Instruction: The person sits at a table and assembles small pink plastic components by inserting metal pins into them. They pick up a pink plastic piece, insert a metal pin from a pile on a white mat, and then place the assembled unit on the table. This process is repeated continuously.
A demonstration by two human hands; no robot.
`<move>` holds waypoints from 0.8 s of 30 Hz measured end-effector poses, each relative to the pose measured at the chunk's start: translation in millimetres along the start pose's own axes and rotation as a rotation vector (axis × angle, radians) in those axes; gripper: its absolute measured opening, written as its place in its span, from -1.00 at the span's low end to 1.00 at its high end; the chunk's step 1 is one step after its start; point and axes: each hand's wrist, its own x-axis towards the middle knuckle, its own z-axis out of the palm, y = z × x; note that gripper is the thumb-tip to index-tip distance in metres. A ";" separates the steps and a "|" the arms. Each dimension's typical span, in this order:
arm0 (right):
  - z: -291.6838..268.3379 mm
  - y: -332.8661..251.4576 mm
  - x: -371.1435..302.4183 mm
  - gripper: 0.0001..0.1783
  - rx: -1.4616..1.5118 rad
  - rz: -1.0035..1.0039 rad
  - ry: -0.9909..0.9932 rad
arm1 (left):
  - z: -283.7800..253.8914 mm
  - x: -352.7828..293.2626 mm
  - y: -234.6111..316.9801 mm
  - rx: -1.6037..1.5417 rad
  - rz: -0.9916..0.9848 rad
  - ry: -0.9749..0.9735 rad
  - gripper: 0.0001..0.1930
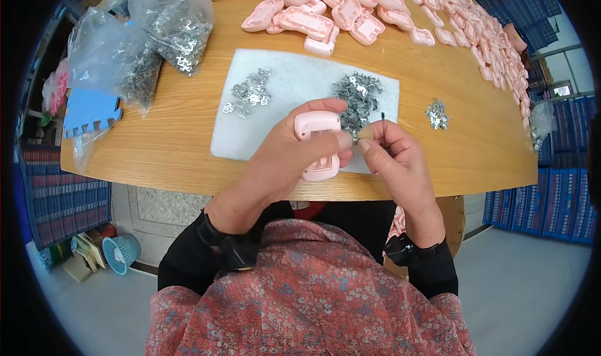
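Note:
My left hand [270,159] is closed around a pale pink plastic shell [320,123], its hollow, ribbed inside facing up. The left thumb lies across the middle of the shell. Beside it, my right hand [404,168] pinches thumb and forefinger together at the left thumb's tip. A tiny shiny piece seems to be between them, too small to make out. From the right fingers a thin dark rod [383,116] sticks up. Under both hands lies a white padded sheet [300,68], bearing a dense heap of small metal pieces [358,96] and a looser silver pile [249,93].
Another small metal pile [437,114] lies on the wooden table [482,149] at right. Many pink shells [307,21] cover the table's far side and far right. Clear bags of metal pieces [172,27] and a blue foam mat [91,111] are at left. A blue basket [122,253] stands below.

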 end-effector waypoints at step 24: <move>5.1 -0.8 -8.9 -0.89 0.381 0.226 -0.213 | 4.0 16.4 13.6 -0.185 0.330 -0.077 -0.44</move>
